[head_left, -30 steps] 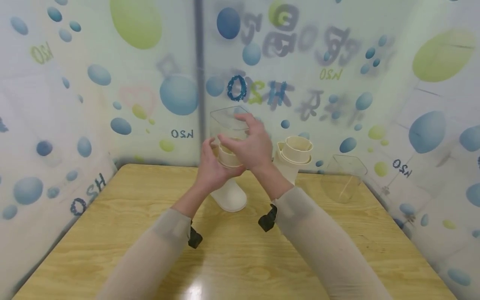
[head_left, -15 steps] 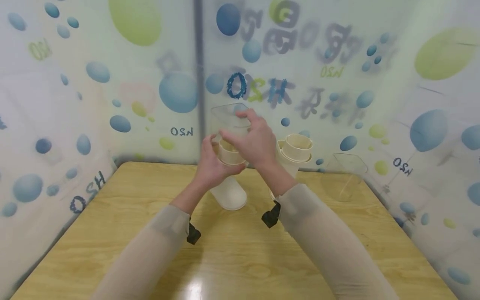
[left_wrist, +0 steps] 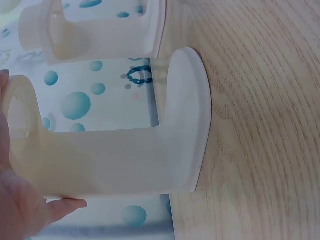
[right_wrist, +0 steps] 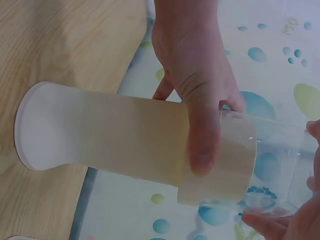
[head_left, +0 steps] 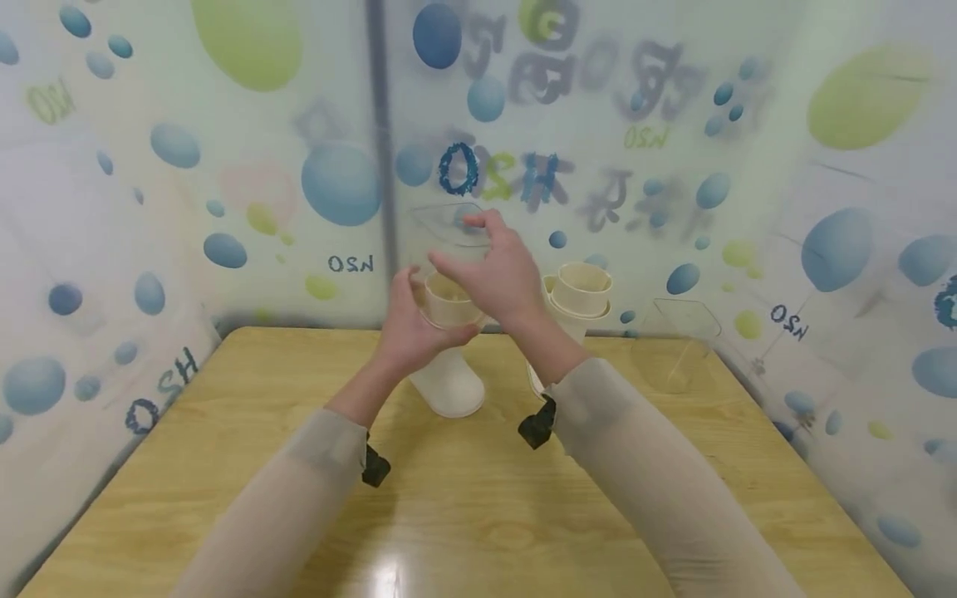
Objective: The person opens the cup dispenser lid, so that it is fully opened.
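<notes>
A cream stand (head_left: 451, 386) with a rounded foot and a ring-shaped top stands upright on the table. My left hand (head_left: 411, 332) grips it round the collar, thumb across the front, as the right wrist view shows. A clear plastic container (right_wrist: 277, 160) sits at the top of the collar, its lower edge meeting the cream ring (head_left: 449, 301). My right hand (head_left: 504, 278) holds this container between thumb and fingers, higher up. In the left wrist view, the stand's column (left_wrist: 105, 160) and foot (left_wrist: 190, 115) show, with part of my left hand (left_wrist: 20, 205).
A second cream stand (head_left: 581, 291) is just to the right, partly behind my right forearm. Farther right, another clear container (head_left: 676, 345) stands near the table's back edge. The wooden table (head_left: 478, 498) meets a patterned curtain (head_left: 336, 183) behind.
The head view has shifted a little, so the scene sits slightly farther left. Both hands keep their hold, and the container stays on the collar with hardly any movement.
</notes>
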The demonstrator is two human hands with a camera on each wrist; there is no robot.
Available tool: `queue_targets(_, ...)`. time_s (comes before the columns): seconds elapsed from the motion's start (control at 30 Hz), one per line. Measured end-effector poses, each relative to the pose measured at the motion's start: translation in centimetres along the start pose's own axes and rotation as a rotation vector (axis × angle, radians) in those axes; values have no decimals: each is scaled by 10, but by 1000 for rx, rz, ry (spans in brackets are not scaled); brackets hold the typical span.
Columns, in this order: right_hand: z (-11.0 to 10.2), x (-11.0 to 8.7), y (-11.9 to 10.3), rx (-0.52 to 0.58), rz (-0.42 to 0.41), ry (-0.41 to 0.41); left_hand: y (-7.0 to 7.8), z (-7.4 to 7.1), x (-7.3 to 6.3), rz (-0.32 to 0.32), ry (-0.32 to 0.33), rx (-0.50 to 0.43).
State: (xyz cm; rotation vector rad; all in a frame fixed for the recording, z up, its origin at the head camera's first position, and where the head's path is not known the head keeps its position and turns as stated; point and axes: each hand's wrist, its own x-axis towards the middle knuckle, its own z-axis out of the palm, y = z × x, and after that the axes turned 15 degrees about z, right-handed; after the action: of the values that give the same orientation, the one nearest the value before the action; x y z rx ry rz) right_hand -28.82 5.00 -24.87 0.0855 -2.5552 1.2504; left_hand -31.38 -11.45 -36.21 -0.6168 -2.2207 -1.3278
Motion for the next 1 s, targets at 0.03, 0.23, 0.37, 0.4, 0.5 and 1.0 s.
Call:
queue_targets(0.03, 0, -1, 1, 8, 11, -6, 0, -1, -1, -4, -7, 9)
queue_targets(0.23, 6, -14, 1, -128, -97, 43, -2, -3, -1, 47, -17, -16)
queue_targets(0.37, 7, -11, 2, -59, -104, 63, -3, -7, -1, 22, -22, -40)
queue_targets(0.4, 7, -9, 4, -16, -93, 65, -3, -8, -2, 5, -28, -34)
queue_targets(0.5, 1, -8, 12, 123, -89, 87, -3, -9, -3, -30, -53, -12)
queue_targets(1.0, -66, -16, 29, 328, -152, 196, -17, -23, 22, -20, -221, -85)
